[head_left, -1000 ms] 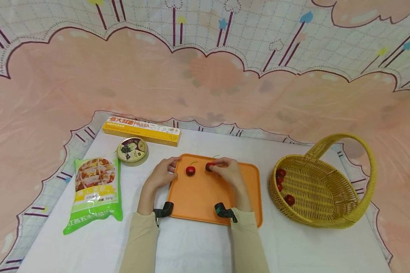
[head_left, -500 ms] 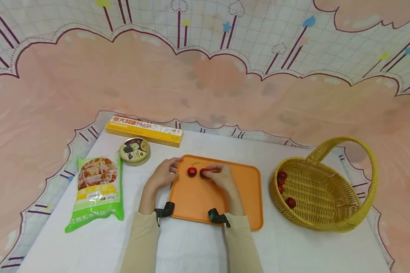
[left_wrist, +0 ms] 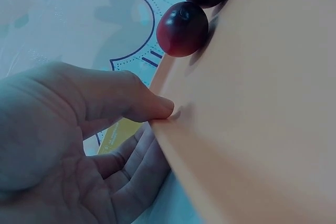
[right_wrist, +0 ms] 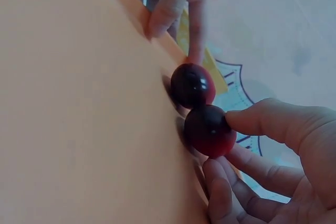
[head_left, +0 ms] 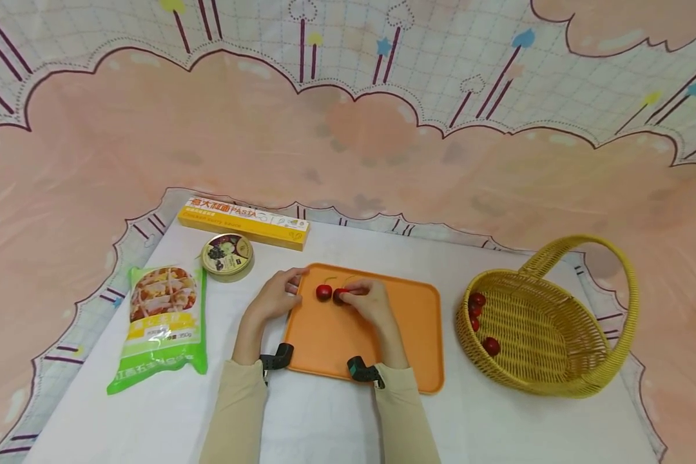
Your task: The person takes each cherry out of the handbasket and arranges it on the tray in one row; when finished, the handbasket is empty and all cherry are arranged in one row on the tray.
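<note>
Head: right hand (head_left: 367,301) pinches cherry (head_left: 339,296) (tray)

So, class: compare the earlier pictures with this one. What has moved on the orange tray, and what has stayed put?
The right hand, pinching a cherry, has carried it leftward across the orange tray until it sits against the other cherry. The left hand still holds the tray's left edge; the basket and packages are unchanged.

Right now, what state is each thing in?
Left hand: grips the tray edge.
Right hand: pinches a cherry.
Held cherry: on the tray, touching the other cherry.
Other cherry: resting free.
Orange tray: flat on the table.
Basket: upright, holding cherries.
</note>
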Motion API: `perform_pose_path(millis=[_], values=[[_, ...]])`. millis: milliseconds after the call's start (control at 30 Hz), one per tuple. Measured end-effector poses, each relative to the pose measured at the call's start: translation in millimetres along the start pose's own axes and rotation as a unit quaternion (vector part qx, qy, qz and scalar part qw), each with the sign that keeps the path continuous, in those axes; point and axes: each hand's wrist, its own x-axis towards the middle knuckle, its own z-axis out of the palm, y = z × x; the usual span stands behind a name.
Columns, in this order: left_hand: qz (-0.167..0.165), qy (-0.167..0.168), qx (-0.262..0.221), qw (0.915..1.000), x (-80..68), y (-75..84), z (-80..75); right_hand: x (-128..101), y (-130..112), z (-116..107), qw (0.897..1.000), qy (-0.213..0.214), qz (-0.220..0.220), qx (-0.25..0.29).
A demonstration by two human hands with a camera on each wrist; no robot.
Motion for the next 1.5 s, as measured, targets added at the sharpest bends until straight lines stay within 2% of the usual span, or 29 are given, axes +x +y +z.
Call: perform_pose_path(millis=[367, 567, 733, 933, 1133, 1333, 1400, 1500], values=[[0.004, -0.001, 0.000, 1.0000, 1.7, 0.3, 1.2, -0.5, 0.1, -1.5, 1.000, -0.012, -0.009, -0.010], [-0.018, 0.001, 0.008, 0.9998, 2.2, -0.2, 3.0, -0.3, 3.7, -8.3, 1.000, -0.012, -0.001, 0.003], [-0.034, -0.005, 0.004, 0.9994, 0.8, -2.1, 3.5, -2.8, 1.4, -22.4, 1.000, 0.011, -0.004, -0.003], [-0.031, -0.014, 0.003, 0.9994, 3.3, -0.2, 2.1, -4.4, -14.3, -66.0, 0.998, 0.057, -0.018, 0.016], [-0.026, -0.022, 0.009, 0.9994, 7.1, -0.1, 1.5, -11.8, -27.3, -133.2, 0.994, 0.108, -0.006, 0.000], [-0.027, -0.024, 0.010, 0.9993, 6.6, 0.2, 1.2, -32.1, -28.2, -199.8, 0.978, 0.200, 0.060, -0.023], [-0.026, -0.023, 0.011, 0.9993, 5.7, 0.7, 0.4, -36.3, -23.9, -215.8, 0.974, 0.207, 0.088, -0.040], [-0.028, -0.020, 0.009, 0.9994, 4.9, 1.5, 0.1, -39.0, -14.4, -232.8, 0.972, 0.182, 0.131, -0.067]])
